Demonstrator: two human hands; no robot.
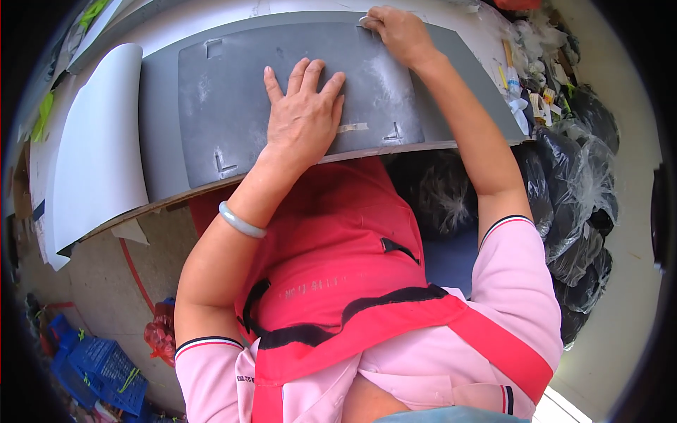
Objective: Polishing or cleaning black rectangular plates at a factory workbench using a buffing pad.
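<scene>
A dark grey rectangular template (240, 92) lies over a larger sheet of grey material (161, 120) on the table. Corner-shaped cut-outs show near its corners, and whitish smudges mark its surface. My left hand (303, 113) rests flat on the template, fingers spread, pressing near its middle. At the template's far right corner, my right hand (403, 34) is closed in a pinch on a small white piece (365, 21), mostly covered by the fingers. Its exact kind cannot be made out. A strip of beige tape (352, 127) sticks to the template near my left hand.
The sheet's left end curls over as a pale roll (99, 141). Scraps and clear plastic (539, 106) clutter the table's right end. Black plastic bags (575, 204) stand at the right. A blue crate (106, 366) and a red bag (161, 331) are on the floor at left.
</scene>
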